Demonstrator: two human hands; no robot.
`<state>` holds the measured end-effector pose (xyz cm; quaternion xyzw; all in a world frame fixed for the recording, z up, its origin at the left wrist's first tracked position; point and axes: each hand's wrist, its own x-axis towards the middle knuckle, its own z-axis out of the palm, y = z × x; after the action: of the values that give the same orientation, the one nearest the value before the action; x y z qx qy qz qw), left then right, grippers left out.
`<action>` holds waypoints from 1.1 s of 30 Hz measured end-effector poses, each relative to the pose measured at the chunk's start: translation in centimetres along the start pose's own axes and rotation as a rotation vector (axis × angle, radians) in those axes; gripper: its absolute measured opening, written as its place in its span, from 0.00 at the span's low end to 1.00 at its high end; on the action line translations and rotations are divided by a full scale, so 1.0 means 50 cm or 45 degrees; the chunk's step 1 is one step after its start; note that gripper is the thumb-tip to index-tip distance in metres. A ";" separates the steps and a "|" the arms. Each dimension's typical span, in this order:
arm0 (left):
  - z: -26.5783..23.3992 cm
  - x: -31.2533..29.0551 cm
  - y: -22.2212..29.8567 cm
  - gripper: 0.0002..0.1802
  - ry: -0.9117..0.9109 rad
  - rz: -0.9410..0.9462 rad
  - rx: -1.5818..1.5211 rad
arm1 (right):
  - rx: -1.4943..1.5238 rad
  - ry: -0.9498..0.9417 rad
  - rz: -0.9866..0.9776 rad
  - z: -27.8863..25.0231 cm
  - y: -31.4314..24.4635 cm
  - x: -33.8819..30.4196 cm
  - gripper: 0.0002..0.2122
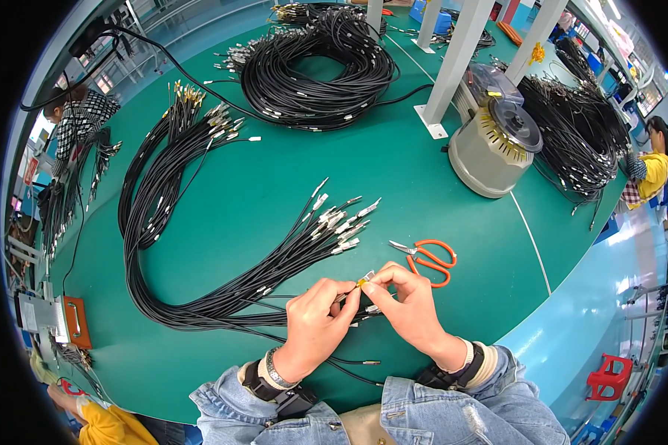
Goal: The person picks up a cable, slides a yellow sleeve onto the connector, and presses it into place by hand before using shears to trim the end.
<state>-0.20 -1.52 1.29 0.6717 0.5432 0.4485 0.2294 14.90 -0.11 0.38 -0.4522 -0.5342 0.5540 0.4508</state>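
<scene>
My left hand [318,315] pinches a black cable close to its end, just above the green table. My right hand [407,300] meets it there, thumb and forefinger closed on a small yellow and whitish piece [364,280] at the cable's tip; its exact kind is too small to tell. The held cable runs among a bent bundle of black cables [200,308] with metal-looking and white-tagged ends, which fan out beyond my hands. Orange-handled scissors [429,261] lie to the right of my hands, blades partly apart.
A coiled cable heap [312,111] lies at the far side. A beige round device [493,148] with a dark top stands by a white post [456,67]. More cables [579,133] are piled at right. An orange box [76,322] sits at the left edge. Other people are around the table.
</scene>
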 end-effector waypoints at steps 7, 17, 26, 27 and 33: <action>0.000 0.000 0.001 0.06 0.003 0.015 0.006 | 0.007 0.026 0.001 0.003 0.004 0.000 0.02; 0.008 -0.008 -0.003 0.13 0.069 0.244 0.138 | 0.040 0.108 -0.034 0.012 0.015 -0.005 0.03; 0.015 -0.004 -0.025 0.17 0.149 0.490 0.267 | 0.087 0.006 0.057 0.006 0.002 -0.007 0.02; 0.013 -0.003 -0.021 0.17 0.137 0.429 0.225 | 0.080 0.001 0.043 0.006 -0.001 -0.007 0.02; 0.004 0.000 -0.007 0.14 0.126 0.217 0.108 | 0.120 -0.036 0.039 0.003 -0.012 -0.006 0.05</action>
<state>-0.23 -1.40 0.90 0.7017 0.5133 0.4754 0.1347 14.81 -0.44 1.00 -0.4309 -0.5067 0.5918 0.4555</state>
